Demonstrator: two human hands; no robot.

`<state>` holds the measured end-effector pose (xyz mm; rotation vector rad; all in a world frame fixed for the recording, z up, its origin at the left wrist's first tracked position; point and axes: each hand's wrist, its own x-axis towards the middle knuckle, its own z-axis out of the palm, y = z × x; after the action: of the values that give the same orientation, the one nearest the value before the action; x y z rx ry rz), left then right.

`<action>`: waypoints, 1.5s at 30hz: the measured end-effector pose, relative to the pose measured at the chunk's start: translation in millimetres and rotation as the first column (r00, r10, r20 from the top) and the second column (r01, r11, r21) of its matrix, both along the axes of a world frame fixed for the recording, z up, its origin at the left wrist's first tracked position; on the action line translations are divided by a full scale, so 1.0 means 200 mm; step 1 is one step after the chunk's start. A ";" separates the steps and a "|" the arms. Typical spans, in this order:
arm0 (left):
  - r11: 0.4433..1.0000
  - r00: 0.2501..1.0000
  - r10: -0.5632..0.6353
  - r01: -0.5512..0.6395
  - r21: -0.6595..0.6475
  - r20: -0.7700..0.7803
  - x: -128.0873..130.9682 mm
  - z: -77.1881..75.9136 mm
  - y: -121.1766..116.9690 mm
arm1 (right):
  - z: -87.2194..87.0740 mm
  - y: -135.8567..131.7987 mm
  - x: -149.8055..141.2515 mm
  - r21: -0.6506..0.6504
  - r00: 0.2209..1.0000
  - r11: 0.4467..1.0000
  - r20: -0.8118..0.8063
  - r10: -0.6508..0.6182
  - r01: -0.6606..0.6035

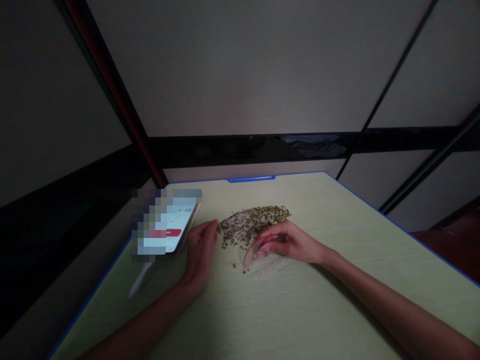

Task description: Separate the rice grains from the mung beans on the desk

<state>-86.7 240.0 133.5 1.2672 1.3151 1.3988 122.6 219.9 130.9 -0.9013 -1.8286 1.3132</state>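
Observation:
A loose pile of small green beans mixed with white, rice-like grains (249, 223) lies on the pale table (337, 320). My left hand (200, 250) stands on its edge at the pile's left side, fingers stretched out, fingertips by the outermost beans. At the near right of the pile, my right hand (283, 241) has its fingers closed on a clear, curved plastic piece (248, 257). Its full shape is hard to make out. Whitish grains (268, 267) and a few stray beans are scattered just in front of it.
A lit phone (168, 230), partly blurred out, is propped at the left, with a white cable-like strip (140, 280) below it. The table has a blue rim and a blue handle (252, 178) at its far edge. Cabinet panels (255, 75) rise behind.

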 end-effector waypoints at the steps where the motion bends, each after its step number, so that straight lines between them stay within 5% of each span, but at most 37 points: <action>1: 1.000 1.000 0.004 -0.004 -0.006 0.005 0.00 0.00 0.01 | 0.00 0.00 0.01 -0.014 1.000 1.000 0.003 0.008 -0.008; 17: 1.000 0.997 -0.023 0.023 0.012 0.071 0.01 -0.01 0.11 | 0.06 -0.06 0.10 -0.088 0.995 0.995 0.085 0.050 -0.043; 22: 0.999 0.997 -0.045 0.044 0.022 0.065 0.01 -0.01 0.11 | 0.05 -0.09 0.07 0.003 0.991 1.000 0.129 0.021 -0.022; 34: 0.999 0.999 -0.042 0.041 0.032 0.020 0.02 0.00 0.11 | 0.04 -0.07 0.07 0.036 0.944 0.943 0.017 -0.330 0.330; 45: 0.998 0.998 -0.058 0.058 -0.008 0.001 0.02 -0.01 0.11 | 0.01 -0.08 0.02 0.056 0.965 0.967 0.074 -0.253 0.249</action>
<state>-83.0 261.5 132.3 1.2891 1.2726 1.3523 125.9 204.8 132.8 -1.1341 -1.7309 1.0868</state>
